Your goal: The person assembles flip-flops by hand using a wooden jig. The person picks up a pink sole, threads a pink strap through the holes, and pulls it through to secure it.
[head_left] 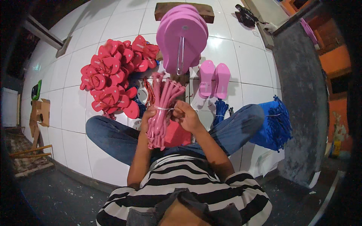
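Note:
In front of my lap I hold a bundle of pink flip-flop straps [161, 124], tilted slightly, with a thin white tie [163, 108] around its middle. My left hand [148, 117] is closed around the bundle's left side. On the other side my right hand [186, 117] pinches the end of the white tie, fingers bent together. Just beyond the bundle, a stack of pink flip-flop soles [169, 41] rests against a wooden block [206, 13], and a looped metal tool [181, 56] is on the top sole. A red piece [177, 135] lies under my hands, partly hidden.
A heap of red flip-flops [109, 71] is at the left on the white tiles. Two pink soles [222, 81] lie at the right. Blue strap bundles [220, 113] are by my right leg, more on a blue sheet [264, 126]. A cardboard box [42, 113] sits far left.

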The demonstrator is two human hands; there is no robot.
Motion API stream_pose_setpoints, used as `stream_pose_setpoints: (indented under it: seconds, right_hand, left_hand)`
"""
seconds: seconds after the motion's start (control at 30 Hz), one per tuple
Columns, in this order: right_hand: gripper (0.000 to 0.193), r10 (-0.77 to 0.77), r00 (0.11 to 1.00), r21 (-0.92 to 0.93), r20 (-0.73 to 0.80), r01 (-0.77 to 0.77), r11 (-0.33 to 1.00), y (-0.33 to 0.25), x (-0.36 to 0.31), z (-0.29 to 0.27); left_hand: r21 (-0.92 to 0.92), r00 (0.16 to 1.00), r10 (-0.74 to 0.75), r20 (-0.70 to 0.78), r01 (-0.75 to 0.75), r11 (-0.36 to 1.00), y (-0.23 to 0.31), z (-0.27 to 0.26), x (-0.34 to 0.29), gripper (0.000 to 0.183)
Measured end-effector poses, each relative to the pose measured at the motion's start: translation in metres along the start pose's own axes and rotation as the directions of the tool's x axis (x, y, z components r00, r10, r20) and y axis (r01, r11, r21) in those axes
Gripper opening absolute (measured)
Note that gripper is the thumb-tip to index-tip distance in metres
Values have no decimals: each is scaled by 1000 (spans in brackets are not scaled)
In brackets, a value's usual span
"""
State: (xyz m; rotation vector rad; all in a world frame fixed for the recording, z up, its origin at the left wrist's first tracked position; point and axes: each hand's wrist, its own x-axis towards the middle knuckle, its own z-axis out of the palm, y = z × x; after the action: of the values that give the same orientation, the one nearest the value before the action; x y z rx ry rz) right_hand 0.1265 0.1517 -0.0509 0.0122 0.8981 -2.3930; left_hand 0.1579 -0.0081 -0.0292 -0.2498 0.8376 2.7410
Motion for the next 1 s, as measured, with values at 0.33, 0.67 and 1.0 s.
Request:
stream_pose_setpoints:
  seconds: [0.33, 0.67, 1.0]
  right_hand:
    - [19, -307, 950, 758, 60, 157, 633, -83, -38, -19]
    - [29, -634, 501, -744, -590, -32, 667, -77, -14, -114]
    - [31, -705, 583, -754, -404, -649, -105, -76, -34, -117]
  left_hand:
    - [-776, 856, 303, 419, 164, 609, 42, 32, -5, 53]
    - [770, 940, 295, -173, -58, 636, 27, -58, 38, 51]
    - [959, 866, 455, -210, 94, 266, -12, -94, 98, 50]
